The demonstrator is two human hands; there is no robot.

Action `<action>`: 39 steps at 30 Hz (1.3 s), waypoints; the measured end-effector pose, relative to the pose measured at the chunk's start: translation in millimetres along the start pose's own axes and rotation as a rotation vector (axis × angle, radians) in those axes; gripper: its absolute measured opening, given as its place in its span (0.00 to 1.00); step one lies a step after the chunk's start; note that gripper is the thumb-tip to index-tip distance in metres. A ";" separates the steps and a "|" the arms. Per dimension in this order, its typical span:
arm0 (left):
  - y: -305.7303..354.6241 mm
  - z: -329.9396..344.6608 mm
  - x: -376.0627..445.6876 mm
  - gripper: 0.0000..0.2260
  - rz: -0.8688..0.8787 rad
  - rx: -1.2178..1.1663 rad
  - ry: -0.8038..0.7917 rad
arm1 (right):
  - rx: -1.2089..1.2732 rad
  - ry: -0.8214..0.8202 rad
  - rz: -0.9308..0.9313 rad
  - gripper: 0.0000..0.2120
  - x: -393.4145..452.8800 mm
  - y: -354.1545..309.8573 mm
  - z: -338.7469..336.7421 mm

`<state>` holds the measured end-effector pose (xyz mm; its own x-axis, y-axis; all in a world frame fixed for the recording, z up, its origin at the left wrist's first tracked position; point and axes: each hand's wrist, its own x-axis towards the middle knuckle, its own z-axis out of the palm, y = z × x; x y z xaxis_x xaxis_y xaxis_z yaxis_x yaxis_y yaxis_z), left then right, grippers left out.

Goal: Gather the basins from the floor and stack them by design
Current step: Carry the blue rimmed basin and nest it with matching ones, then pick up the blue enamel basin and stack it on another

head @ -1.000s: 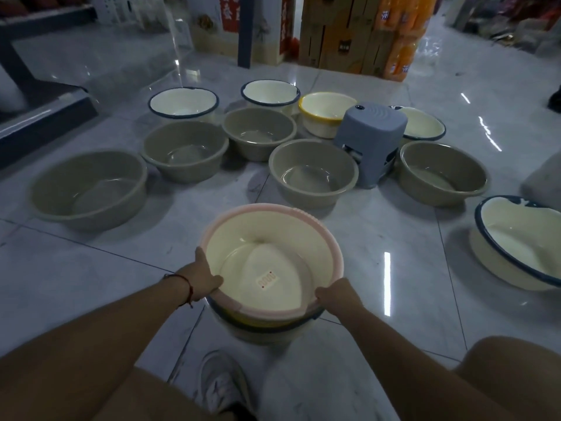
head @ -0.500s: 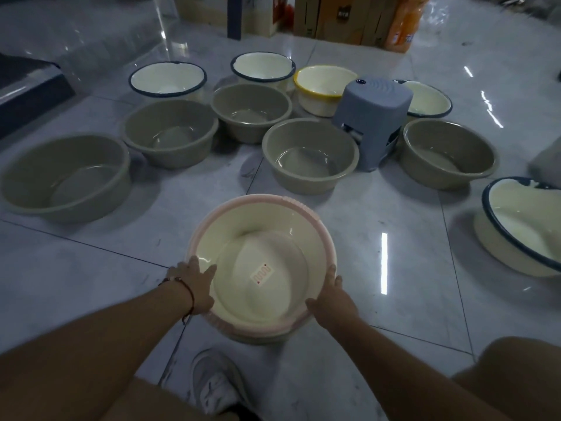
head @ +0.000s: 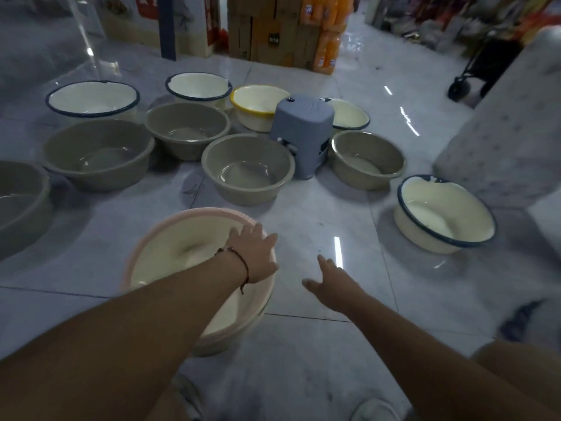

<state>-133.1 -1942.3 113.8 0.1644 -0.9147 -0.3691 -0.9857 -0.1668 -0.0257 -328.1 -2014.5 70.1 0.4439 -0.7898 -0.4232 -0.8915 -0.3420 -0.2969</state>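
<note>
Five grey-green basins (head: 97, 153) lie across the floor (head: 334, 344) from 9 to 1 o'clock. Four cream basins with dark blue rims (head: 92, 98) sit from 11 to 3 o'clock, and one yellow-rimmed basin (head: 258, 106) at 12, just left of a single grey stool (head: 303, 126). The pink-rimmed basin (head: 170, 238) tops a stack at 6 o'clock. The left hand (head: 255, 253) hovers over its right rim, fingers straight, grasping nothing. The right hand (head: 328, 281) is spread and released above bare tile.
</note>
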 end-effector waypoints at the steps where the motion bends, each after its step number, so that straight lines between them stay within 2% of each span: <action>1: 15.7 -7.8 4.8 0.34 0.028 -0.002 0.023 | -0.001 0.033 0.024 0.39 -6.1 13.3 -12.7; 7: 95.4 -50.9 36.0 0.34 0.187 -0.104 0.073 | -0.005 0.132 0.217 0.37 -36.1 98.8 -76.0; 10: 127.9 -62.4 65.6 0.33 0.251 -0.071 0.137 | 0.026 0.139 0.312 0.37 -30.1 148.9 -102.9; 14: 154.8 -58.4 124.0 0.32 0.250 0.041 0.157 | 0.090 0.149 0.403 0.39 8.1 216.1 -123.6; 19: 183.1 -59.7 225.1 0.32 0.339 0.131 0.154 | 0.262 0.206 0.503 0.39 94.9 284.7 -135.1; 24: 203.2 -27.0 302.8 0.33 0.346 0.109 0.137 | 0.114 0.191 0.479 0.40 194.7 336.1 -129.1; 29: 208.7 20.7 334.4 0.33 0.332 0.134 0.007 | 0.048 0.184 0.485 0.36 261.9 370.8 -119.5; 35: 207.9 42.7 344.2 0.32 0.324 0.096 -0.028 | -0.045 0.145 0.483 0.39 292.3 390.0 -109.2; 39: 201.3 45.0 345.6 0.31 0.296 0.068 -0.030 | -0.069 0.171 0.480 0.35 297.7 395.9 -114.6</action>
<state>-276.4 -2275.4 -60.7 -0.1306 -0.9084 -0.3973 -0.9910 0.1312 0.0257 -559.2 -2443.4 -75.4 -0.0332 -0.9361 -0.3502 -0.9977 0.0517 -0.0436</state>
